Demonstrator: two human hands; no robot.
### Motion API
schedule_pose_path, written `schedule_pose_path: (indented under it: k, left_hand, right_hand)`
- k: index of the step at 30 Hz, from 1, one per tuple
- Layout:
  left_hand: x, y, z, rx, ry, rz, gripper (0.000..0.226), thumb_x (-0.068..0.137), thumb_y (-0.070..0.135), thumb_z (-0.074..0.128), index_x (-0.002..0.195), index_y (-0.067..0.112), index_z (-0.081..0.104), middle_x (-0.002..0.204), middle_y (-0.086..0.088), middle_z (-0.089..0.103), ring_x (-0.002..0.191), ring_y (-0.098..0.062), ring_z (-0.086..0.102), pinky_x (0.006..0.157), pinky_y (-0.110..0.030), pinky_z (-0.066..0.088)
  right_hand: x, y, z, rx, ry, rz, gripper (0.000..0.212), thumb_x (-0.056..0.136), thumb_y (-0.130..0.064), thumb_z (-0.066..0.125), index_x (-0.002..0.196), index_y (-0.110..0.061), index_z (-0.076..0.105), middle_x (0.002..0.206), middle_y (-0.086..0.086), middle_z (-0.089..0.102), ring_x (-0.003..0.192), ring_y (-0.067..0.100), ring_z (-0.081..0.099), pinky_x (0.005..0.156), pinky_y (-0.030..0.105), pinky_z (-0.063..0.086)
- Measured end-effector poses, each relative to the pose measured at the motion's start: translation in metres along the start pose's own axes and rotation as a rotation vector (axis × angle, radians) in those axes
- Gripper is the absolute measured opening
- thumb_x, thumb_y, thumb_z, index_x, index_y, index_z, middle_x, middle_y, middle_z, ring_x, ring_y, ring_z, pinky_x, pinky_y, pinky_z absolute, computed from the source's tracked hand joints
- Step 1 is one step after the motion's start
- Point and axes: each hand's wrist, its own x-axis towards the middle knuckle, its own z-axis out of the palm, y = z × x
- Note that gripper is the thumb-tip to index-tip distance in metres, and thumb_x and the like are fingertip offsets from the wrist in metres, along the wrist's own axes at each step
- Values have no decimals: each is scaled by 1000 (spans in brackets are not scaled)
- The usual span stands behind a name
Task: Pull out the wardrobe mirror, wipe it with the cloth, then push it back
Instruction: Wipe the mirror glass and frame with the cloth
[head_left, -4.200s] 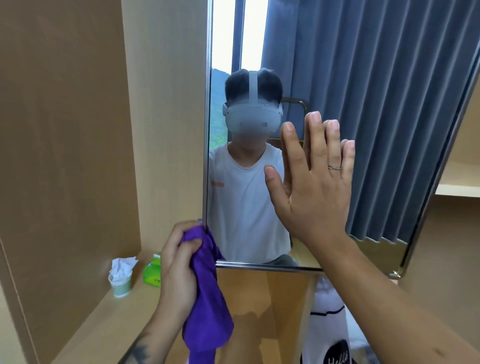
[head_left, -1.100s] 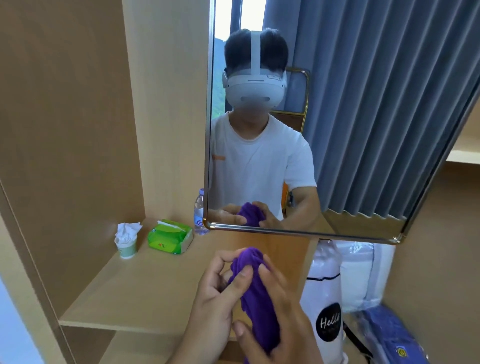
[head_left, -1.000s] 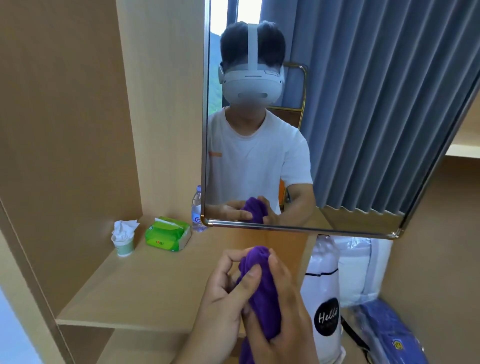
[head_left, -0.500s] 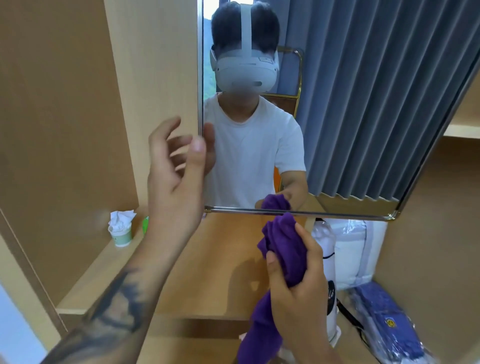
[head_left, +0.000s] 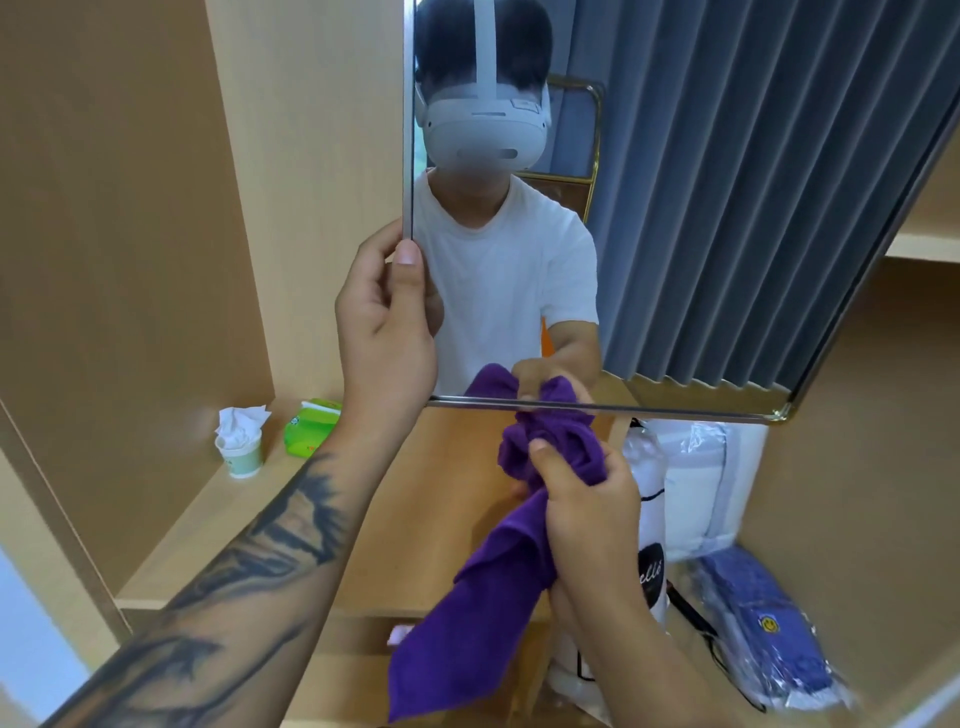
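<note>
- On the wooden shelf (head_left: 218, 525) at the far left, a paper cup (head_left: 241, 451) stuffed with tissue is seen beside a green wipes pack (head_left: 310, 427).
- The mirror (head_left: 727, 218) hangs above the shelf; its left edge is pinched by the left hand (head_left: 387, 332), thumb in front, fingers curled behind.
- The purple cloth (head_left: 540, 478), bunched just under the mirror's bottom edge, is gripped by the right hand (head_left: 587, 514), its tail hanging down.

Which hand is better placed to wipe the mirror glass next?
Right. The right hand already grips the purple cloth just below the mirror, while the left hand pinches its left edge, likely steadying it.
</note>
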Motion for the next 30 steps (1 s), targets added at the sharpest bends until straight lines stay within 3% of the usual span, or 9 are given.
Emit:
schedule_pose_path:
  k: [3, 7, 10, 13, 16, 19, 22, 24, 30]
  left_hand:
    - [0, -1, 0, 35, 0, -7, 34, 116, 19, 41, 123, -11, 57, 75, -10, 34, 63, -15, 32, 58, -31, 30]
    - [-2, 2, -1, 56, -21, -12, 33, 116, 21, 40, 112, -7, 58, 75, -12, 33, 63, -18, 31, 57, -29, 29]
    - [-2, 7, -6, 52, -105, -8, 25, 114, 22, 41, 95, 15, 55, 77, -20, 31, 66, -27, 27, 60, -32, 28]
    - [0, 11, -13, 89, -183, -4, 24, 111, 25, 43, 90, 22, 54, 79, -26, 30, 70, -35, 26, 64, -37, 28]
    - [1, 9, -18, 115, -193, 0, 23, 111, 27, 44, 93, 25, 58, 77, -13, 33, 69, -25, 29, 64, -35, 30]
    - [0, 3, -20, 128, -182, 8, 22, 111, 30, 44, 100, 21, 61, 74, -1, 38, 69, -24, 31, 63, -34, 31]
    - [0, 1, -21, 112, -175, 2, 22, 111, 30, 45, 103, 23, 63, 75, 1, 39, 69, -19, 33, 65, -34, 33]
    - [-1, 1, -22, 106, -180, -3, 20, 111, 31, 45, 101, 28, 62, 74, 5, 39, 68, -16, 33, 63, -29, 32]
    - [-2, 0, -23, 133, -159, -12, 38, 109, 34, 46, 125, 3, 63, 70, 16, 41, 66, -13, 33, 59, -28, 32]
  right_hand:
    - [10, -7, -3, 1, 117, -73, 8, 94, -18, 76, 101, -21, 73, 82, 9, 79, 74, 33, 76, 68, 47, 64]
    - [2, -4, 15, -83, 42, -120, 13, 92, -21, 76, 102, -25, 69, 82, 3, 79, 69, 17, 76, 64, 36, 60]
    - [-11, 7, 39, -201, -101, -94, 33, 84, -25, 80, 111, -32, 63, 93, -6, 76, 76, 7, 73, 66, 27, 59]
    - [-19, 15, 56, -233, -229, -56, 36, 86, -24, 76, 116, -36, 60, 96, -7, 73, 78, 7, 72, 62, 18, 55]
    - [-17, 11, 47, -208, -203, -84, 34, 82, -22, 79, 110, -36, 66, 90, -4, 77, 74, 11, 74, 62, 22, 56]
    - [-7, 1, 22, -112, -51, -156, 35, 74, -13, 82, 102, -29, 70, 81, 4, 77, 65, 20, 73, 56, 26, 56]
    - [1, -5, 8, -9, 102, -171, 35, 66, -20, 82, 97, -30, 68, 80, 11, 76, 67, 28, 74, 56, 33, 58]
    - [2, -4, 10, -7, 163, -192, 37, 70, -19, 84, 100, -28, 63, 82, 11, 76, 69, 26, 75, 56, 30, 57]
    - [-22, 14, 55, -178, -39, -212, 37, 81, -31, 82, 95, -46, 51, 87, -3, 73, 73, 15, 74, 62, 33, 60]
